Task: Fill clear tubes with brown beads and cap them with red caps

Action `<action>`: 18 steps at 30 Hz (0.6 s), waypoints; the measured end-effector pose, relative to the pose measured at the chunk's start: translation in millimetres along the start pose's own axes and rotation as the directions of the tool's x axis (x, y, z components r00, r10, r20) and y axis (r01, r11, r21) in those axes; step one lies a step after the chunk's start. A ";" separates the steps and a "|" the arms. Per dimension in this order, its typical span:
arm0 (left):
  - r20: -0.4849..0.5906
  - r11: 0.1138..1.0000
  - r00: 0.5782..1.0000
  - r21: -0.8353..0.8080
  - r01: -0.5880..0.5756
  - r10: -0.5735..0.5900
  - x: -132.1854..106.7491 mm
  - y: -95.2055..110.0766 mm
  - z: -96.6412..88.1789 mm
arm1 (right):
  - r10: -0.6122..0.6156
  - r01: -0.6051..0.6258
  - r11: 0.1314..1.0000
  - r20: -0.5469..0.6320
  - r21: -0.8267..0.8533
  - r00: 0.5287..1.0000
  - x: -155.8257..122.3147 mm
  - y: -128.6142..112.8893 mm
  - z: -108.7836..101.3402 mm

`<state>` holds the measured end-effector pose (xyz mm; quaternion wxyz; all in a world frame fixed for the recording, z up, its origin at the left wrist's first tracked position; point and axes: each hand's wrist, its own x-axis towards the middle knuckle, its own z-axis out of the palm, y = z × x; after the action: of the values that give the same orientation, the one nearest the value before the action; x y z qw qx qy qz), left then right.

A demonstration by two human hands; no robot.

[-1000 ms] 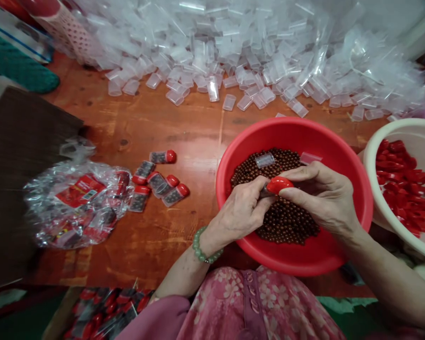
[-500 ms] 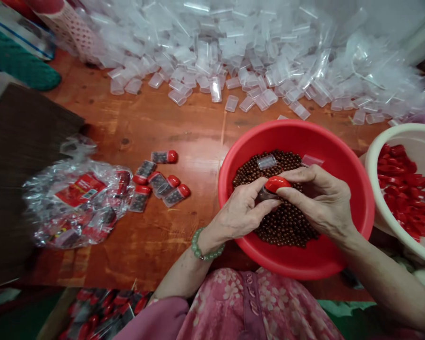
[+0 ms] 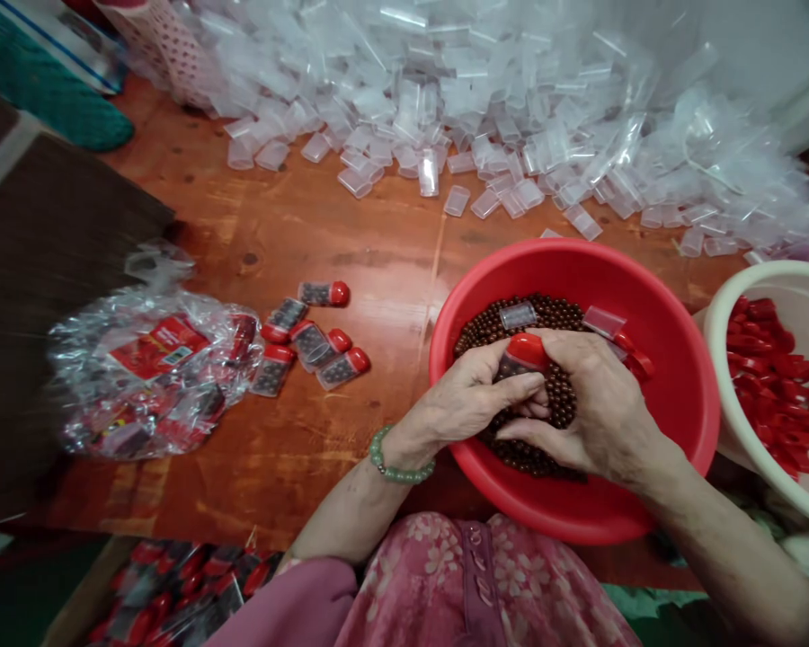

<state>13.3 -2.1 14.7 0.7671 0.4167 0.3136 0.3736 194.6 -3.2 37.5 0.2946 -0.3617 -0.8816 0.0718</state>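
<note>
Over the red basin [image 3: 678, 323], the half-closed left hand [image 3: 468, 395] grips the small plastic tube [image 3: 522, 358] (light, stiff and slick, so best held by its red cap) above the brown beads [image 3: 553, 313], the curled right hand [image 3: 597, 404] pressing beside it, its hold unclear.

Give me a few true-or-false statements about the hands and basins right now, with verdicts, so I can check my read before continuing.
The left hand wears a green bead bracelet. True.
A red-capped container sits between the hands. True.
Brown beads fill the cream basin. False: they lie in the red basin.
The right hand rests on the table. False: it is over the red basin.
Loose red caps lie in the cream basin. True.
</note>
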 end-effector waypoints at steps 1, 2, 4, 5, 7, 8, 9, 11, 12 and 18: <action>-0.004 0.999 1.000 -0.046 0.008 -0.009 0.8 -0.1 0.1 | -0.012 0.014 0.996 0.023 -0.085 1.000 1.3 -1.3 0.7; -0.010 0.997 1.000 -0.082 0.002 -0.003 1.6 -0.1 0.4 | -0.020 0.026 0.987 0.038 -0.161 0.999 2.8 -2.7 1.6; -0.032 0.992 0.999 -0.119 -0.030 0.026 3.1 -0.3 1.5 | -0.036 0.043 0.962 0.031 -0.271 0.999 5.9 -4.6 4.3; -0.037 0.992 0.999 -0.124 -0.034 0.029 3.7 -0.4 1.9 | -0.057 0.058 0.952 0.013 -0.299 0.998 7.1 -5.0 5.8; -0.024 0.992 1.000 -0.127 -0.020 0.017 4.2 -0.5 2.4 | -0.100 0.086 0.946 -0.029 -0.313 0.995 8.2 -4.1 8.9; -0.005 0.991 1.000 -0.132 -0.005 0.005 4.0 -0.4 2.3 | -0.115 0.097 0.948 -0.044 -0.302 0.992 8.2 -3.1 10.3; 0.017 0.990 1.000 -0.139 0.010 -0.008 3.6 -0.2 2.1 | -0.126 0.105 0.952 -0.054 -0.288 0.991 7.8 -1.9 11.4; 0.059 0.986 0.998 -0.162 0.031 -0.021 2.3 0.7 1.5 | -0.139 0.117 0.956 -0.062 -0.268 0.988 6.8 -0.2 12.3; 0.073 0.985 0.997 -0.169 0.032 -0.020 1.6 1.2 1.3 | -0.146 0.123 0.955 -0.064 -0.269 0.987 6.5 0.2 12.1; 0.018 0.986 1.000 -0.169 -0.006 0.009 0.9 0.3 0.7 | -0.090 0.099 0.935 0.043 -0.340 0.995 9.8 -4.7 5.7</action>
<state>14.2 -1.6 15.2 0.8011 0.3548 0.2723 0.3978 183.0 0.5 39.1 0.2188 -0.3635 -0.9009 -0.0919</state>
